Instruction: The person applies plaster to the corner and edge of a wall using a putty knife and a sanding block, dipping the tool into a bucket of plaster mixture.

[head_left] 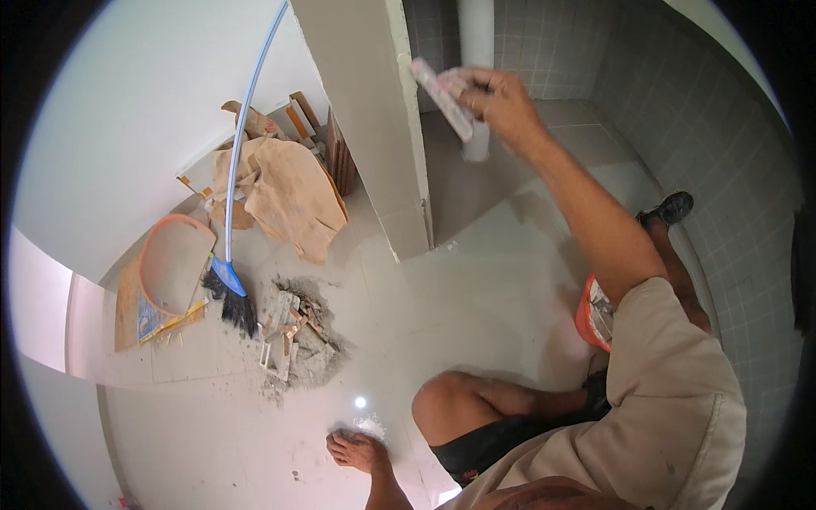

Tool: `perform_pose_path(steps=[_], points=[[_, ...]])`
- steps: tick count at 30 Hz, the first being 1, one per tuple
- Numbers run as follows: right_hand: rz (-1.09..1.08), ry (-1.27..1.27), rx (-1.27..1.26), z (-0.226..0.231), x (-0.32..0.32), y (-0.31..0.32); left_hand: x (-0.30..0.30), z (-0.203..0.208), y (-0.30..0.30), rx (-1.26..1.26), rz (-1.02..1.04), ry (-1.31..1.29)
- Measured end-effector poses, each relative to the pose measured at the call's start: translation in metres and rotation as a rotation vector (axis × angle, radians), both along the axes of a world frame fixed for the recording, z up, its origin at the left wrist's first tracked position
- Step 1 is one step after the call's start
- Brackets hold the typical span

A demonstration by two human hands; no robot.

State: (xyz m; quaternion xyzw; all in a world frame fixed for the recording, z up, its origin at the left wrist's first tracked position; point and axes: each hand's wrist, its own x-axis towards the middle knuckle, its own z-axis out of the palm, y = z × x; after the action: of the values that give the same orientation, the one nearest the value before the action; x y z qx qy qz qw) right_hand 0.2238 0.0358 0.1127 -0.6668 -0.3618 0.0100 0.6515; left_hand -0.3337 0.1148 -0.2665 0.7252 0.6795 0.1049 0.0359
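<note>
My right hand (pixel 500 104) is raised by the vertical edge of a tiled wall end (pixel 411 127). It is closed on a flat, narrow, whitish-pink scraper-like tool (pixel 442 99), tilted and somewhat blurred, so its exact kind is unclear. The tool's upper end is close to the wall edge; whether they touch I cannot tell. Low on the left, my left hand (pixel 357 450) rests on the floor tiles (pixel 459 314), fingers apart and slightly bent. White powder (pixel 371 425) lies right beside it. The palm's underside is hidden.
A red bucket (pixel 586 316) with whitish material stands by my right side. Ahead on the left are a rubble pile (pixel 297 336), a blue-handled broom (pixel 225 276), an orange hoop-like rim (pixel 144 268) and brown paper (pixel 293 191). A white pipe (pixel 476 38) rises behind my right hand.
</note>
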Motion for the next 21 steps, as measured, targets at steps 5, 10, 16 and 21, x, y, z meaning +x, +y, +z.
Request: perform_pose_path(steps=[5, 10, 16, 21], points=[[-0.007, 0.088, -0.155, -0.05, -0.005, -0.025, -0.002, -0.012, 0.001, -0.005, 0.001, 0.012], [-0.22, -0.505, 0.165, 0.061, -0.008, -0.01, -0.002, -0.007, 0.003, -0.017, 0.033, -0.028], [-0.57, -1.466, -0.005, 0.149, 0.002, 0.01, 0.005, 0.009, -0.003, 0.04, -0.009, -0.029], [-0.588, -1.56, -0.153, 0.16, 0.001, 0.009, -0.005, -0.005, 0.003, 0.041, 0.015, 0.02]])
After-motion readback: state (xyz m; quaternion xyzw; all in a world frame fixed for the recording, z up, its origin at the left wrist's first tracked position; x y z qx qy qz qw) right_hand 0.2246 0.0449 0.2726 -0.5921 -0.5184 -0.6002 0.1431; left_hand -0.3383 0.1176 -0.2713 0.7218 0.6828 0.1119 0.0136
